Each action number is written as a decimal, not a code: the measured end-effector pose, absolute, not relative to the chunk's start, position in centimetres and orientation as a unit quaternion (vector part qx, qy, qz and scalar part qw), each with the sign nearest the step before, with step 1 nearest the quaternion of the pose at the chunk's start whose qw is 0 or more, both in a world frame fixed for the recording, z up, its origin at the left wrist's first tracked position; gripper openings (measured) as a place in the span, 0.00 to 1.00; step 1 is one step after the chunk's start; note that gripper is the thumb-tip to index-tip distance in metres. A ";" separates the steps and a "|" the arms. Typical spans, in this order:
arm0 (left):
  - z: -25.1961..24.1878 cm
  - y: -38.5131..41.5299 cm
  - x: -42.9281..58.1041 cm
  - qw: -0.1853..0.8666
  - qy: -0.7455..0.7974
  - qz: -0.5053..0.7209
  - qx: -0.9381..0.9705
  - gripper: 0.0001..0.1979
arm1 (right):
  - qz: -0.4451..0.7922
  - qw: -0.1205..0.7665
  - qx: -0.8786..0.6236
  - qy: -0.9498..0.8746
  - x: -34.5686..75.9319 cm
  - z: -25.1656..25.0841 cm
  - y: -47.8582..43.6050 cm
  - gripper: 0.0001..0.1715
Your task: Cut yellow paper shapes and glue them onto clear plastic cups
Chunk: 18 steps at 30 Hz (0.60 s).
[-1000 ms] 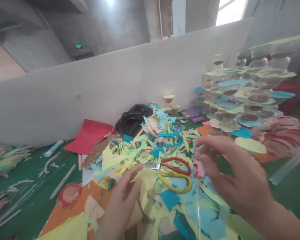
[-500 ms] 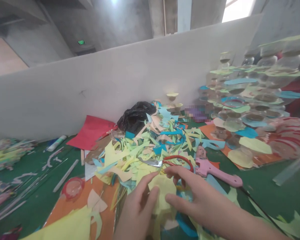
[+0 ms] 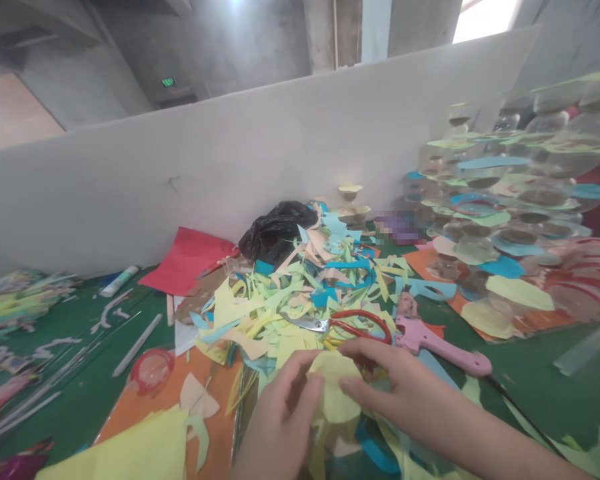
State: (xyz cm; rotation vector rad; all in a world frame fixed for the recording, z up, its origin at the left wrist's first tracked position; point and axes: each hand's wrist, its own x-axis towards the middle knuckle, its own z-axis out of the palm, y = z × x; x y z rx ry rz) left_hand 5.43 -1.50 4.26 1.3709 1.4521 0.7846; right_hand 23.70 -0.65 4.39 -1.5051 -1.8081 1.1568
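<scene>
Left hand (image 3: 283, 423) and right hand (image 3: 400, 393), grips closed on one yellow paper cutout (image 3: 335, 387)

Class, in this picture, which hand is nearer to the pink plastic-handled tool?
Right. The right hand is just below and left of the pink plastic-handled tool, not touching it. The left hand is farther away, on the far side of the pale yellow paper piece.

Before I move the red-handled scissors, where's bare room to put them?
Bare green mat lies right of the pink-handled tool; a narrower patch lies left of the orange sheet, among thin white strips. The paper-scrap pile is crowded.
</scene>
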 end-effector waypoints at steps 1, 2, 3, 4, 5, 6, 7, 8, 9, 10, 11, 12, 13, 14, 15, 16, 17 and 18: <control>4.3 -1.5 5.4 0.462 0.602 0.317 0.569 0.19 | 0.423 0.254 -0.557 -0.668 23.7 4.4 -0.7 0.23; 4.3 -1.5 5.4 0.449 0.607 0.316 0.575 0.19 | 0.419 0.252 -0.558 -0.670 23.7 4.3 -0.7 0.23; 4.3 -1.6 5.4 0.439 0.608 0.317 0.580 0.19 | 0.415 0.252 -0.558 -0.673 23.6 4.3 -0.8 0.23; 4.3 -1.6 5.4 0.433 0.608 0.321 0.583 0.19 | 0.410 0.253 -0.556 -0.677 23.6 4.2 -0.8 0.23; 4.3 -1.5 5.4 0.432 0.608 0.324 0.582 0.19 | 0.407 0.255 -0.555 -0.679 23.6 4.2 -0.8 0.22; 4.3 -1.5 5.3 0.436 0.608 0.323 0.580 0.19 | 0.403 0.259 -0.556 -0.679 23.5 4.1 -0.8 0.22; 4.2 -1.4 5.3 0.445 0.605 0.322 0.577 0.19 | 0.401 0.261 -0.558 -0.679 23.5 4.1 -0.8 0.21; 4.1 -1.4 5.2 0.457 0.600 0.318 0.575 0.19 | 0.402 0.262 -0.558 -0.677 23.5 4.0 -0.8 0.21; 4.0 -1.3 5.1 0.472 0.591 0.313 0.574 0.19 | 0.405 0.261 -0.558 -0.676 23.6 3.9 -0.7 0.22; 3.9 -1.2 5.0 0.486 0.581 0.310 0.575 0.19 | 0.410 0.257 -0.557 -0.675 23.6 3.7 -0.6 0.22; 3.8 -1.1 4.9 0.497 0.568 0.307 0.580 0.20 | 0.414 0.251 -0.557 -0.675 23.7 3.5 -0.6 0.23; 3.7 -1.0 4.8 0.503 0.556 0.307 0.586 0.20 | 0.418 0.244 -0.558 -0.674 23.8 3.3 -0.5 0.24; 3.6 -1.0 4.7 0.505 0.547 0.308 0.592 0.19 | 0.421 0.238 -0.560 -0.673 23.9 3.0 -0.5 0.25; 3.6 -0.9 4.6 0.508 0.540 0.309 0.596 0.19 | 0.421 0.235 -0.563 -0.671 23.9 2.8 -0.4 0.27; 3.6 -0.9 4.6 0.512 0.532 0.311 0.599 0.19 | 0.419 0.236 -0.566 -0.670 24.0 2.5 -0.4 0.28; 3.6 -1.0 4.5 0.517 0.526 0.315 0.598 0.19 | 0.418 0.239 -0.568 -0.667 24.1 2.3 -0.4 0.29; 3.7 -1.0 4.4 0.523 0.521 0.318 0.595 0.18 | 0.418 0.243 -0.568 -0.666 24.1 2.1 -0.4 0.29; 3.7 -1.1 4.4 0.527 0.518 0.321 0.592 0.18 | 0.419 0.247 -0.565 -0.667 24.1 1.9 -0.4 0.29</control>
